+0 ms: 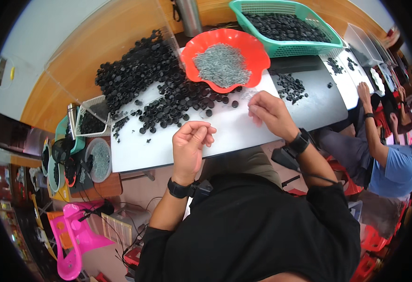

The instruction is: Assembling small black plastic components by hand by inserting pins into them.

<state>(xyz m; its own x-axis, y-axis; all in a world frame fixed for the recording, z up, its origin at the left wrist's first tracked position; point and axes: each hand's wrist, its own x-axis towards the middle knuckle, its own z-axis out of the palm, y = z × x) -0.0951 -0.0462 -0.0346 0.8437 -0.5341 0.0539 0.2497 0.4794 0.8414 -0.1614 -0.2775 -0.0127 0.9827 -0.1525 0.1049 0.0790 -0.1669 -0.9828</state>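
My left hand [191, 146] is raised over the near edge of the white tabletop [142, 152], thumb and fingertips pressed together. Whatever may be between them is too small to make out. Farther right, my right hand [272, 114] is closed in a pinch beside a few loose thin metal pieces [249, 95]; its contents cannot be told either. Small round black caps [156, 123] lie scattered ahead of my left hand, spreading from a large heap [135, 70]. Beyond my hands, a red scalloped bowl [198, 43] holds many thin silvery metal pieces [221, 65].
At the far right a green basket [286, 48] holds small black parts. More black parts [290, 88] lie on a dark sheet [325, 101]. Clear plastic panels [112, 28] stand around the heap. A tub of metal pieces [98, 160] sits left. Another person [389, 169] works at right.
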